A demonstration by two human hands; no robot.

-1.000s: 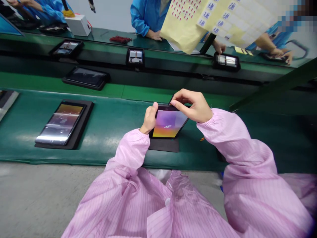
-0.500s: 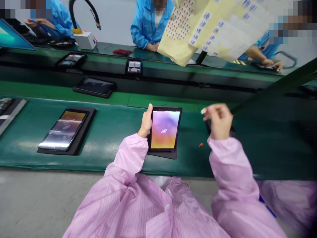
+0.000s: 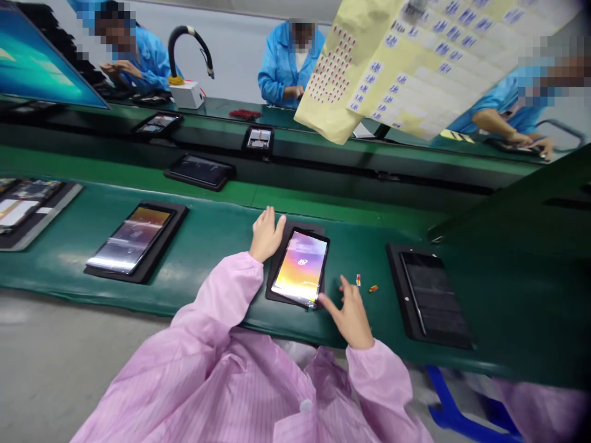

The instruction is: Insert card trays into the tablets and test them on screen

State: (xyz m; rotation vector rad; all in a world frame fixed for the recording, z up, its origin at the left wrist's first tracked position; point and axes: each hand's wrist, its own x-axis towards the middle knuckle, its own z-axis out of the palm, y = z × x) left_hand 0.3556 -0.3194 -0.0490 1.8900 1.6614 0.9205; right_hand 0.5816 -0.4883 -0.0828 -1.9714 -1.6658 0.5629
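My left hand (image 3: 266,235) is open and empty, just beside the tablet (image 3: 300,267); my right hand (image 3: 349,319) is released, fingers spread, near its lower corner.

The tablet screen (image 3: 300,268) fades from violet to golden yellow. The pink smock (image 3: 221,375) has thin pinstripes, and the counter (image 3: 221,231) is green.

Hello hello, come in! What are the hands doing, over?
Left hand open beside the black tray. Right hand open at the lit black tablet's lower corner. Tiny orange bit on the green belt nearby.
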